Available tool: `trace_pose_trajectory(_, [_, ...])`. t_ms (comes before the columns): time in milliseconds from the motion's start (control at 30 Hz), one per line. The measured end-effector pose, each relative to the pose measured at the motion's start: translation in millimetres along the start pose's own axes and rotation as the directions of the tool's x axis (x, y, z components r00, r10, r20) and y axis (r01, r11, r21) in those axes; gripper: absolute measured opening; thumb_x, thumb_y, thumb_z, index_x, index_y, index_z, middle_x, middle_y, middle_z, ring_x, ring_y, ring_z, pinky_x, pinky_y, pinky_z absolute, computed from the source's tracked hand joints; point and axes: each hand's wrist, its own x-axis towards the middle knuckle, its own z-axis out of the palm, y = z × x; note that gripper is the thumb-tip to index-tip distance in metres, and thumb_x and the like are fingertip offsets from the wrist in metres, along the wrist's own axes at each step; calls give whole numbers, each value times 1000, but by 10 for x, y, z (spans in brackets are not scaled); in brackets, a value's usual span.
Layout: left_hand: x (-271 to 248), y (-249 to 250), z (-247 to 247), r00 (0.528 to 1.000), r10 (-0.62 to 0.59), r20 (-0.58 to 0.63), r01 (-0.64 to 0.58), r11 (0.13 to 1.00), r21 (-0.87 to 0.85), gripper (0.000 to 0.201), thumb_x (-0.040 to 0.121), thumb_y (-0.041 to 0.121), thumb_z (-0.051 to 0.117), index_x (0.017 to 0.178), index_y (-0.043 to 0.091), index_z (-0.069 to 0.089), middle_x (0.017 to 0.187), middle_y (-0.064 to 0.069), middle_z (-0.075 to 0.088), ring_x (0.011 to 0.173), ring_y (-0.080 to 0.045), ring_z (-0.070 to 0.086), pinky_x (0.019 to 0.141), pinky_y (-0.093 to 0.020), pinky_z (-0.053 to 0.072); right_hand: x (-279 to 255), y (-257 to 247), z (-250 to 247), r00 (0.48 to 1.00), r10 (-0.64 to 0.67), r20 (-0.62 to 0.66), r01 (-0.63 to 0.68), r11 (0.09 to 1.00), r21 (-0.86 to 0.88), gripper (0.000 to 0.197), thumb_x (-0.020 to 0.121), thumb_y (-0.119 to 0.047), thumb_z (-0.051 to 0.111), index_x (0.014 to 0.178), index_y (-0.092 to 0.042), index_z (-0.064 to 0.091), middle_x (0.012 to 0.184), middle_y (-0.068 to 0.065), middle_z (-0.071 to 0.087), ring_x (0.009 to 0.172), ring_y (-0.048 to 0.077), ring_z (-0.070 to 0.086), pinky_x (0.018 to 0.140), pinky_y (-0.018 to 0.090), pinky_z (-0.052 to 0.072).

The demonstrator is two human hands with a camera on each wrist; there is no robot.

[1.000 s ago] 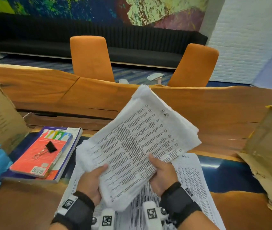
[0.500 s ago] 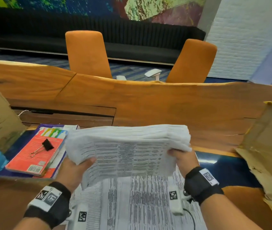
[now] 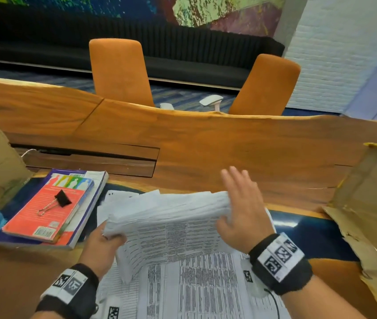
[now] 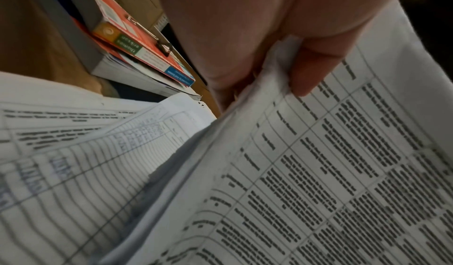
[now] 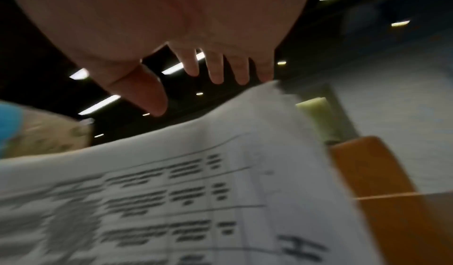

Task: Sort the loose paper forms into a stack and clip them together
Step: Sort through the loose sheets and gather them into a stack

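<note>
Paper stack [image 3: 166, 208] in left hand [image 3: 101, 246]

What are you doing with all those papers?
A person is squaring up a thick stack of white printed forms, stood on edge over more printed sheets lying on the wooden table. The left hand grips the stack's left end, while the right hand is open, its fingers straight against the right end. Nothing is clipped yet: the black binder clip lies on the red book to the left.
</note>
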Motion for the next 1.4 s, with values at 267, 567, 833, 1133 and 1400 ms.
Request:
trace_pose_trajectory(267, [-119,179,35,999,-10,45,12,999,-41,35,83,-22,55,93,8,69,80,12,78,90,-23,65,76,-34,47,302,-471,-56,943,-73,324,169,945,-279,91,83,-40,53,153,-25,-3,163,5,2,150,36,-3,120,59,4])
trace_pose_trajectory(567, [-141,379,-106,990,-16,-144,-48,900,-433,75,62,62,83,124,31,53,123,2,61,111,-11,61,105,-39,48,512,-236,-214,947,19,321,-72,986,154,12,93,-16,55,84,-24,55,72,-6,58,59,12,53,54,27,43])
trace_pose_trajectory(833, [-224,590,488,992,-98,83,123,903,-412,63,72,51,83,126,24,63,123,-1,73,118,-24,65,109,-56,44,146,-71,239,921,230,314,-389,540,746,12,89,-19,66,100,-21,71,100,7,75,93,29,71,90,50,54])
trace_pose_trajectory(1133, [-117,908,461,963,264,50,-228,903,-364,47,75,13,67,122,12,65,111,-1,76,106,-15,71,84,-28,59,150,-311,383,936,337,-103,-43,400,915,35,80,-5,63,113,-16,57,100,1,70,92,17,68,76,31,58])
trace_pose_trajectory(1400, [-144,703,620,996,84,25,-77,973,-219,24,104,17,50,114,33,64,107,13,74,110,-10,65,102,-44,49,51,-371,564,908,408,-91,-128,478,869,27,97,-12,56,120,-26,59,105,-9,72,98,-1,65,85,30,54])
